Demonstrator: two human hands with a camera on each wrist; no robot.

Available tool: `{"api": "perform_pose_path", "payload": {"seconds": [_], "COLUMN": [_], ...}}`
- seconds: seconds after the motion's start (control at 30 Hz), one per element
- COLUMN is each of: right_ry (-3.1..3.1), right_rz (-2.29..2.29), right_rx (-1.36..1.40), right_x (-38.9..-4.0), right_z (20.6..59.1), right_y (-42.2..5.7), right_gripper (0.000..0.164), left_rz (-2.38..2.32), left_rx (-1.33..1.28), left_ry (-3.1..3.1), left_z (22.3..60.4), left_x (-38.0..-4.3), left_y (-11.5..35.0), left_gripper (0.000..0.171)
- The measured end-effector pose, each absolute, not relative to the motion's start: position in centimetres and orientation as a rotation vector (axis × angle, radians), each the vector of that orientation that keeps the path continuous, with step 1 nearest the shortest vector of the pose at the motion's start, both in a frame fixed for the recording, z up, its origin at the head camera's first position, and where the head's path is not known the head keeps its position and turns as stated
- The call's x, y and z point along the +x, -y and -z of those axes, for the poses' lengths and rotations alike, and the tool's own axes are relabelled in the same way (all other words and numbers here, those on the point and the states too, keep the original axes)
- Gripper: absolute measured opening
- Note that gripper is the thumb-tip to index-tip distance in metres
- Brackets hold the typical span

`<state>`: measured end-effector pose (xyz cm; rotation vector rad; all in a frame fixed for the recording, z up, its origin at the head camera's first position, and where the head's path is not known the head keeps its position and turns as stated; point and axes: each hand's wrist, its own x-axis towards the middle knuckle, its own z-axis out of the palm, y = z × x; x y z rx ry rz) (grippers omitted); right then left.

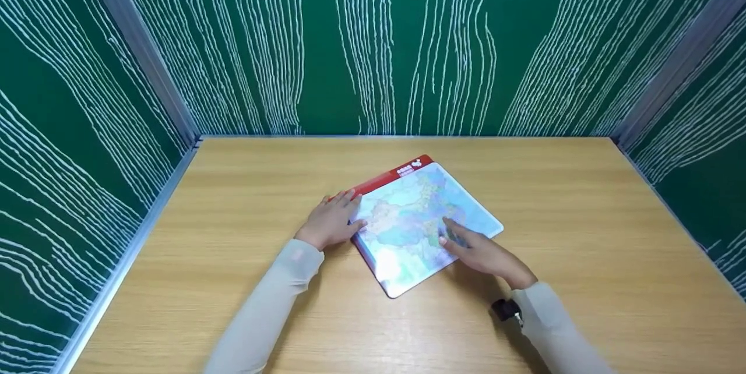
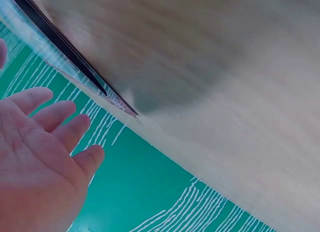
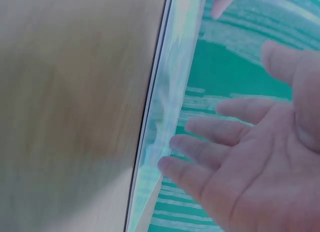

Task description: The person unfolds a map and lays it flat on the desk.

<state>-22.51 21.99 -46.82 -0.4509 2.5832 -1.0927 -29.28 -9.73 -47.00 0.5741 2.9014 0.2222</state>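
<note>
A flat board printed with a pastel map (image 1: 408, 211) lies turned at an angle on the table, a red strip (image 1: 382, 180) along its far left edge. At its left corner is my left hand (image 1: 332, 219), fingers extended over the red strip and thumb over the map. My right hand (image 1: 478, 249) reaches over the near right edge, fingers straight above the map; whether they touch it I cannot tell. Both wrist views catch the board edge-on (image 2: 65, 47), (image 3: 159, 87), with the left palm (image 2: 35, 157) and right palm (image 3: 260, 162) showing loosely spread fingers.
The wooden table (image 1: 250, 182) extends around the board on all sides. Green panels with white wavy lines (image 1: 317, 42) enclose it at the back and both sides, joined by grey posts (image 1: 143, 42). A small black device (image 1: 506, 309) sits at the right wrist.
</note>
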Motion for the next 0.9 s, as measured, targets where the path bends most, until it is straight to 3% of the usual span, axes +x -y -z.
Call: {"api": "perform_pose_path", "payload": {"seconds": [0.57, 0.9], "right_ry": [-2.544, -2.570], "right_rz": [0.950, 0.837], "right_rx": [-0.572, -0.547], "right_x": [-19.9, -20.0], "right_z": [47.1, 47.3], "right_y": [-18.1, -17.6], "right_gripper": [0.064, 0.071], "left_rz": [-0.229, -0.347], "left_rx": [0.610, 0.548], "left_ry": [-2.781, -2.721], "left_z": [47.3, 47.6], "left_x": [-31.2, -31.2], "left_y": [8.4, 8.5], "left_gripper": [0.073, 0.071]}}
